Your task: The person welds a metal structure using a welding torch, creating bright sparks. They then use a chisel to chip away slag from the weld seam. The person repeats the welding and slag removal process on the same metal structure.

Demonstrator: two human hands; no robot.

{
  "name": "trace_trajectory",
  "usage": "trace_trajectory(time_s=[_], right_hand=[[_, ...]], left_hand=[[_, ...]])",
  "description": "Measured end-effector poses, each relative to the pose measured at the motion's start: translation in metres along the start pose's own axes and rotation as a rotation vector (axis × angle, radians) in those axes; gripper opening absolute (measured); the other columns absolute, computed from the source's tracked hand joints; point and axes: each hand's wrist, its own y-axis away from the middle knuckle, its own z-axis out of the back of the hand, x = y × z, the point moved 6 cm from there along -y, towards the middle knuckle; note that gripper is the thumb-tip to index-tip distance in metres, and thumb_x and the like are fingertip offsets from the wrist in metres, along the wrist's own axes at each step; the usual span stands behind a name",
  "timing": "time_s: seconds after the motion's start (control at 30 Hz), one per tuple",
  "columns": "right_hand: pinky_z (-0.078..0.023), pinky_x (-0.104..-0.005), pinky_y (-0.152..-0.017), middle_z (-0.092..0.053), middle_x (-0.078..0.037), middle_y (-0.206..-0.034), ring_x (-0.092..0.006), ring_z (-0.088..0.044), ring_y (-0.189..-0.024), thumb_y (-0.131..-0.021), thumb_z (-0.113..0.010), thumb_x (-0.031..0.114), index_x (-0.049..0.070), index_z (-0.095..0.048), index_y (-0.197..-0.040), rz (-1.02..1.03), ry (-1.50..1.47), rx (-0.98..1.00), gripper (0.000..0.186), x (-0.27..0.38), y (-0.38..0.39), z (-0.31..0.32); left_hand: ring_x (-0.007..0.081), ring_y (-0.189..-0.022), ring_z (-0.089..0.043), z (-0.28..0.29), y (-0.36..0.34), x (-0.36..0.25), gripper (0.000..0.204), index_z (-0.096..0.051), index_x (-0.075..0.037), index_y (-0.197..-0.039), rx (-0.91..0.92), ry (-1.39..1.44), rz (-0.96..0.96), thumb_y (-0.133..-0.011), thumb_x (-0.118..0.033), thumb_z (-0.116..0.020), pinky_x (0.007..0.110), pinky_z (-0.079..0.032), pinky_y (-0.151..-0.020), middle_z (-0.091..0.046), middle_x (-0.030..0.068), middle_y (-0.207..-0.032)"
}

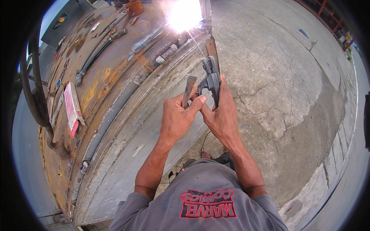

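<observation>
My right hand (224, 113) wraps round a black welding electrode holder (212, 80), which points away from me. A thin welding rod (195, 44) runs from its jaws to a blinding white arc (183, 15) at the far corner of a rusty steel truck-bed-like platform (102, 82). The glare hides the spot being welded. Between the thumb and fingers of my left hand (177, 119) stands a flat steel strip (188, 91), upright. My left fingertips also meet the holder's near side, close to my right thumb.
On the platform lie a red-and-white carton (73, 106), a dark hammer-like tool (96, 57) and a rusty can (134, 7). A bent dark pipe (36, 96) rises at the left. Cracked concrete (277, 77) stretches to the right.
</observation>
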Motion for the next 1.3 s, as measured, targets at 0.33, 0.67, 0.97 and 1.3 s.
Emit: trace_trajectory(time_s=[0.33,0.67,0.97,1.3], right_hand=[[-0.057,-0.0519,-0.102,-0.052,-0.044,-0.147,-0.0520,-0.064,-0.129,-0.097,-0.079,0.027,-0.019,-0.031,-0.159,-0.168,-0.092,0.142,0.090,0.002,-0.003,0.001],[-0.057,-0.0513,-0.101,-0.055,-0.041,-0.144,-0.0504,-0.065,-0.127,-0.097,-0.078,0.028,-0.019,-0.029,-0.160,-0.148,-0.090,0.122,0.093,0.002,-0.002,0.002],[-0.057,-0.0436,-0.092,-0.064,-0.027,-0.131,-0.0341,-0.069,-0.110,-0.095,-0.081,0.019,-0.013,-0.032,-0.163,-0.116,-0.085,0.021,0.090,0.005,0.002,0.007],[-0.058,-0.0516,-0.098,-0.057,-0.041,-0.141,-0.0499,-0.067,-0.124,-0.096,-0.079,0.026,-0.019,-0.030,-0.159,-0.106,-0.063,0.099,0.092,0.008,-0.002,0.004]], left_hand=[[0.0063,-0.074,-0.056,-0.002,-0.001,0.006,0.050,-0.075,0.009,-0.129,-0.034,0.043,-0.063,-0.098,-0.029,-0.081,0.028,-0.046,-0.063,-0.064,0.0018,-0.077],[0.0048,-0.069,-0.051,0.000,-0.002,0.003,0.048,-0.077,0.008,-0.126,-0.040,-0.062,-0.073,-0.098,-0.031,-0.082,0.028,-0.044,-0.059,-0.060,-0.0018,-0.068],[0.0048,-0.064,-0.045,-0.005,0.001,0.002,0.038,-0.080,0.006,-0.110,-0.058,0.043,-0.127,-0.098,-0.030,-0.083,0.029,-0.038,-0.053,-0.051,-0.0037,-0.062],[0.0054,-0.061,-0.045,-0.002,0.001,0.005,0.040,-0.081,0.006,-0.111,-0.078,0.033,-0.110,-0.098,-0.031,-0.082,0.030,-0.037,-0.051,-0.049,-0.0033,-0.061]])
